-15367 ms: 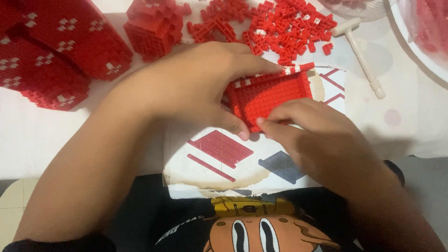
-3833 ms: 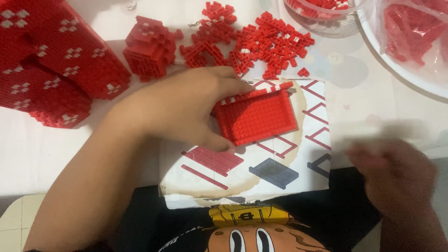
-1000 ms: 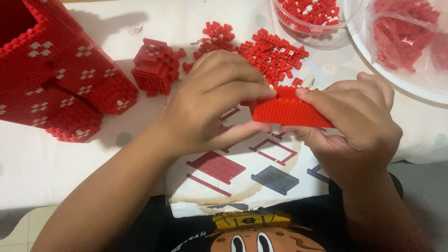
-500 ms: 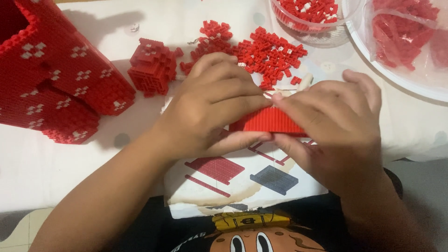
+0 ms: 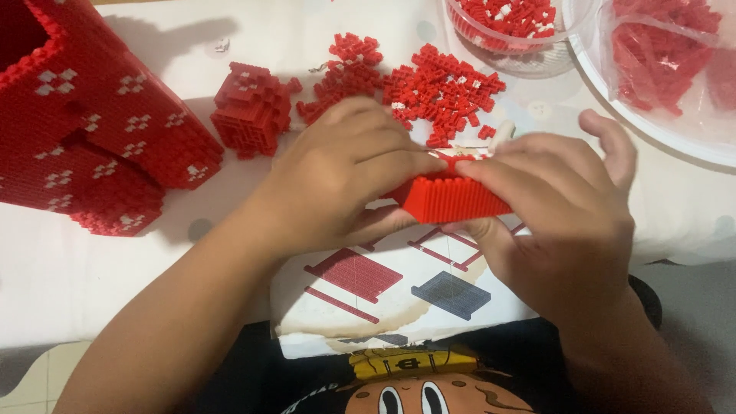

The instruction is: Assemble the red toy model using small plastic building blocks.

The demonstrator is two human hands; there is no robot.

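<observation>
On a white surface (image 5: 92,291), left hand (image 5: 345,184) and right hand (image 5: 560,222) grip a brick panel (image 5: 452,201); loose bricks (image 5: 445,88) remain unused at the far edge.

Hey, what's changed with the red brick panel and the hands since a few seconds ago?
The right hand came back and took hold of the red brick panel. Both hands lifted it off the instruction sheet and tipped it on edge. The left hand kept its grip. The loose bricks and big red build stayed put.
</observation>
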